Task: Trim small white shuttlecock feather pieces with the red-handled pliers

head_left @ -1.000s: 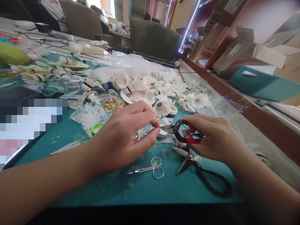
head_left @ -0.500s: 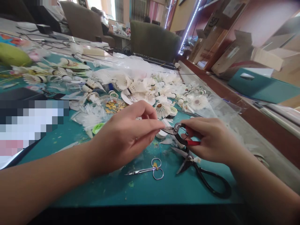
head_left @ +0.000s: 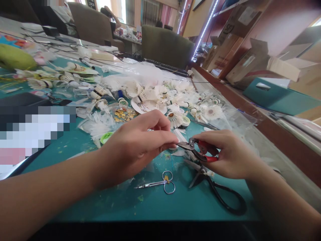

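My left hand (head_left: 135, 149) sits at the middle of the teal table, its fingertips pinched together right by the jaws of the red-handled pliers (head_left: 194, 146). Whatever lies between those fingertips is hidden. My right hand (head_left: 232, 155) grips the pliers by their handles. Below it lie large black-handled scissors (head_left: 200, 175), and small steel scissors (head_left: 163, 183) rest nearer the table's front edge. A white feather shuttlecock (head_left: 175, 117) stands just beyond my hands, among several others.
A heap of white feathers and shuttlecocks (head_left: 147, 90) spreads across the table beyond my hands. Near it are gold bits in clear plastic (head_left: 122, 114) and a green ring (head_left: 106, 137). A teal box (head_left: 278, 98) and cardboard boxes (head_left: 243, 63) stand to the right, past the table's edge.
The pliers have turned a little, showing more of their red handles. My left fingertips now sit closer to the jaws. The whole view has tilted slightly.
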Tool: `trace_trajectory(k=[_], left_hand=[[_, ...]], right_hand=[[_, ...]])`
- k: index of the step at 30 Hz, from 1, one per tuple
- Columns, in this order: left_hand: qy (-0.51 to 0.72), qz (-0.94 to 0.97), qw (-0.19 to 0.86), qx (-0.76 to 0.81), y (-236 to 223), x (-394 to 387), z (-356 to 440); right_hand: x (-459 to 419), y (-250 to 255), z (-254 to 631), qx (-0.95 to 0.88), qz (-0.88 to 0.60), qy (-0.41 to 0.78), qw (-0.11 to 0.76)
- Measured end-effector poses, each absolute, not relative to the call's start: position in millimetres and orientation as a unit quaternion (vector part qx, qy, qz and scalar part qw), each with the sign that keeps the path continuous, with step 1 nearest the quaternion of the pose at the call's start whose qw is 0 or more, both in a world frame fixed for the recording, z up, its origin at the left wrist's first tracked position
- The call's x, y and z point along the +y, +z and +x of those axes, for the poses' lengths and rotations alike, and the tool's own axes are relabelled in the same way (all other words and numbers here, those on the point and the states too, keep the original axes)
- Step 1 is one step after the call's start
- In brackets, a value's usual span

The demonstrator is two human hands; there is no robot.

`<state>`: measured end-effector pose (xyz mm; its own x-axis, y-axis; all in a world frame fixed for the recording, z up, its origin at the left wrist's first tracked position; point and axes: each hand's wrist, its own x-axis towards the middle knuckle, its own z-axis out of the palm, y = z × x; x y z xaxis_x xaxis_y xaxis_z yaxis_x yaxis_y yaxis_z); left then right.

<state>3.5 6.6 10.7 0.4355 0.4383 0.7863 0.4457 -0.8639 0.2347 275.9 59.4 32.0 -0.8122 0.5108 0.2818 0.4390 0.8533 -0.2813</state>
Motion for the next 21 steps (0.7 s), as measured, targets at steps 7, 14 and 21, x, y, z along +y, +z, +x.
trace_trajectory(k=[7, 14, 21], left_hand=[[-0.494, -0.828, -0.027, -0.264, 10.0, 8.7, 4.2], [-0.484, -0.819, -0.073, -0.3, 11.2, 7.3, 6.1], [-0.471, -0.81, -0.126, -0.325, 11.1, 5.2, 5.2]], right_hand=[[60.9, 29.1, 279.4, -0.939, -0.24, -0.008, 0.247], [61.6, 21.1, 283.2, -0.908, -0.232, -0.182, 0.298], [61.2, 20.8, 282.5, -0.897, -0.218, -0.23, 0.308]])
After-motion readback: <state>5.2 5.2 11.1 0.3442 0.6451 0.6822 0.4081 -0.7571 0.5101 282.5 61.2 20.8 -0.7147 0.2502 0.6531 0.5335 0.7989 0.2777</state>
